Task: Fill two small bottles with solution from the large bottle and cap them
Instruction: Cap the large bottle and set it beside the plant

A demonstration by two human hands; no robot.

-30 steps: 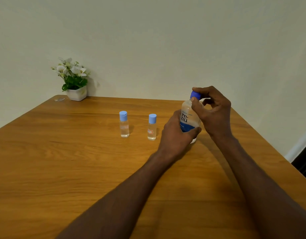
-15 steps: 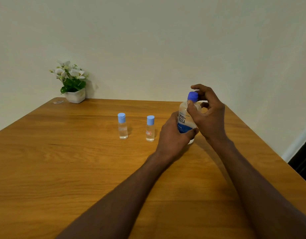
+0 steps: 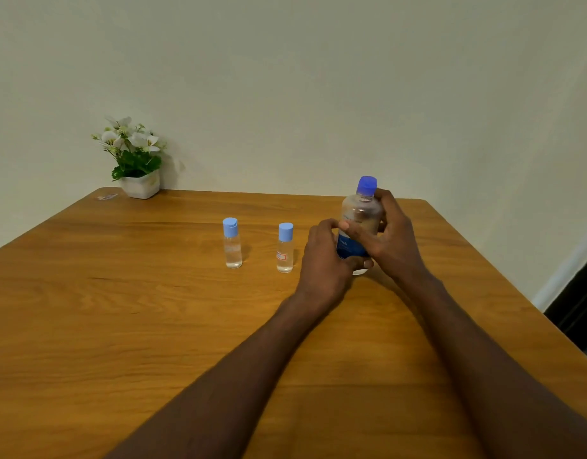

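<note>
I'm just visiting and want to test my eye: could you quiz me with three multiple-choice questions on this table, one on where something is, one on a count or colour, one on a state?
1. Where is the flower pot?
A. far left corner of the table
B. beside the large bottle
C. near edge

2. How many small bottles stand on the table?
A. one
B. two
C. four

3. What state is the large bottle in?
A. lying uncapped
B. upright, capped, held by both hands
C. upright, untouched

Answers:
1 A, it sits by the wall at far left.
2 B, one small bottle and another.
3 B, the blue cap is on, and the left hand and right hand grip it.
</note>
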